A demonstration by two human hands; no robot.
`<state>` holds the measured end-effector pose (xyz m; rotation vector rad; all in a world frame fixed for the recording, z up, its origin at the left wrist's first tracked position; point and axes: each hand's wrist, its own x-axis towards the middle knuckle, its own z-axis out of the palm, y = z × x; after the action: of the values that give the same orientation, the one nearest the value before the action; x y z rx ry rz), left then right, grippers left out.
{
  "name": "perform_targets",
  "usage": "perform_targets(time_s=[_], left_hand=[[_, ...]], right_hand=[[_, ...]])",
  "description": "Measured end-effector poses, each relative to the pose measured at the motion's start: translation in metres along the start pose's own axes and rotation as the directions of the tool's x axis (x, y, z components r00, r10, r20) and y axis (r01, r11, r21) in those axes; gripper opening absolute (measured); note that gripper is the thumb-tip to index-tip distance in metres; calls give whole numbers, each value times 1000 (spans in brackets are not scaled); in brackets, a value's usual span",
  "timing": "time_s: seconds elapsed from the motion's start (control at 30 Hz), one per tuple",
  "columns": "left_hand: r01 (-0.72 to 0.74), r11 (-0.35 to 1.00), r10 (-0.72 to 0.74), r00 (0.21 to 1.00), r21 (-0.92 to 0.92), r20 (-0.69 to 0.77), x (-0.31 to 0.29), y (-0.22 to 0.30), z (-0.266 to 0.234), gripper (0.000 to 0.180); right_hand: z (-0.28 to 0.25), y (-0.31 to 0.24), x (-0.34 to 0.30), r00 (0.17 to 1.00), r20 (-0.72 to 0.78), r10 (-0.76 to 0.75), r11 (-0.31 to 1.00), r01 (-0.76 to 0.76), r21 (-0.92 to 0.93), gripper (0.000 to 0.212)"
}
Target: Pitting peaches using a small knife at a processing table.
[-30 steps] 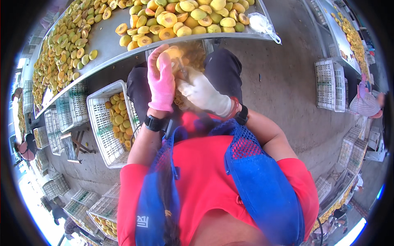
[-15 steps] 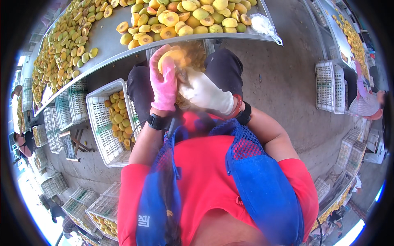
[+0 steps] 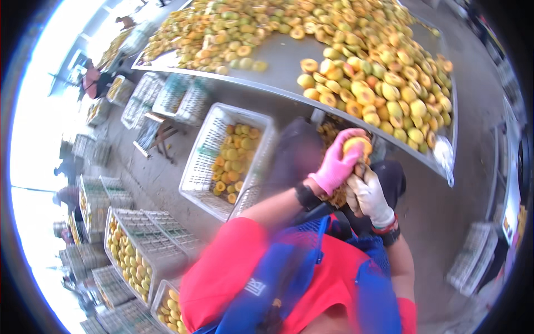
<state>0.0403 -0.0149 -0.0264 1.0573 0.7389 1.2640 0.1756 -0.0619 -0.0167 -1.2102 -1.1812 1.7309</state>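
From where I stand, the person's left hand [image 3: 338, 164], in a pink glove, grasps a yellow-orange fruit piece [image 3: 359, 146] just short of the metal table [image 3: 283, 55]. The right hand [image 3: 368, 196], white-gloved, curls close beneath it; a dark, narrow something shows by its fingers, but I can't tell what, or how firmly it is gripped.

The table's edge runs just beyond the hands, barring the way to a big heap of fruit [image 3: 389, 83], many pieces halved. A second heap [image 3: 239, 28] spreads along the far side. A white plastic bag [image 3: 443, 156] droops over the near right corner.

Between the hands and the white crate [image 3: 192, 183] on the left comes a dark-trousered leg [image 3: 300, 147]; that crate holds more fruit pieces. Beyond it a small folding stool [image 3: 156, 133] sits on the floor, near other crates [image 3: 146, 94]. Behind, at the person's left, a fruit-filled crate [image 3: 158, 222] stands well apart from the hands. Over right, pale crates [image 3: 473, 259] lean in a blurred stack.
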Motion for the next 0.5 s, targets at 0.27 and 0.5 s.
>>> perform_targets(time_s=[0.27,0.5], left_hand=[[-44,999,44,999,10,22,-3,13,-6,41],[114,989,-87,960,-89,266,6,36,-17,35]], right_hand=[[15,-10,8,989,36,-144,989,145,-35,14],[0,-26,0,951,274,143,947,-212,242,8]])
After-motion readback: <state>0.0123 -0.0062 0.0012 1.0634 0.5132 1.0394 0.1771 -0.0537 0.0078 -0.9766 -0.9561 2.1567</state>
